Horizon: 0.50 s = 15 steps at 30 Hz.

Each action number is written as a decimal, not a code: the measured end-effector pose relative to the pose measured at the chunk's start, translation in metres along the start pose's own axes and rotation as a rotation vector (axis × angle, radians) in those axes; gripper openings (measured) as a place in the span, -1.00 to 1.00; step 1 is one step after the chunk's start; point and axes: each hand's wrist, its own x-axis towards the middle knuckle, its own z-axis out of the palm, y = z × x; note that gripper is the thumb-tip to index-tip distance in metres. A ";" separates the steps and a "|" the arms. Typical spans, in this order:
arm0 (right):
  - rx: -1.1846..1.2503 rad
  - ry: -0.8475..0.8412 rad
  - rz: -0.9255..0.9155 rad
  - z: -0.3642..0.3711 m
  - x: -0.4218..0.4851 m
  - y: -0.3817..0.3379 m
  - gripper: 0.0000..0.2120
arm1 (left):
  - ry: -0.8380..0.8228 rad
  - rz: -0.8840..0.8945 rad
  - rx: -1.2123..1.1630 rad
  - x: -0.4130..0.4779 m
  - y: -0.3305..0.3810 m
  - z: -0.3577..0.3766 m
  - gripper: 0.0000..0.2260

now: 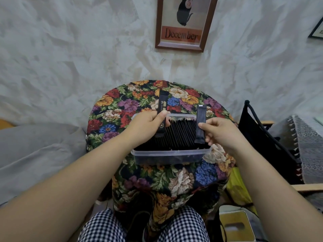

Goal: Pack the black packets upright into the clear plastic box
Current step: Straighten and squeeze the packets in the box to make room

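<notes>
From the head camera, a clear plastic box (167, 158), rectangular with rounded corners and a cloudy, slightly glossy wall, sits on a round table draped in a thick woven floral cloth (132, 105). Inside the box, a dense row of black packets (176, 135) stands on edge, their thin tops forming a ribbed, pleated surface that fills most of it.

The left hand (148, 124) grips a slim matte black stick packet (162, 102) with gold print, thumb over its middle, holding it upright above the far left part of the box. The right hand (222, 131) pinches a second black packet (200, 119) between thumb and fingertips, upright over the right side of the box. Its lower end seems to touch the packed row, though the angle makes that hard to judge.

Both forearms cross the near part of the table. On the rough plastered wall hangs a wooden-framed picture (185, 23) reading "December". Grey bedding (35, 145) lies to the left, a black fabric rack (262, 137) and a lace cloth (309, 145) stand to the right, and checked trousers (108, 227) show below.
</notes>
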 end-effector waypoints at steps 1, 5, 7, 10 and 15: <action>-0.024 0.012 0.007 -0.003 0.004 0.002 -0.82 | -0.057 -0.004 0.044 0.003 0.000 -0.001 -0.59; -0.141 0.028 -0.004 -0.002 0.012 0.001 -0.79 | -0.341 0.006 0.092 0.018 0.011 0.010 -0.60; -0.211 0.023 -0.011 0.001 0.014 -0.002 -0.79 | -0.461 0.023 0.178 0.024 0.015 0.017 -0.61; -0.252 0.016 0.000 0.004 0.016 -0.002 -0.80 | -0.575 0.034 0.233 0.028 0.012 0.023 -0.60; -0.263 0.006 -0.004 0.002 0.020 -0.005 -0.79 | -0.605 0.100 0.217 0.027 0.008 0.022 -0.60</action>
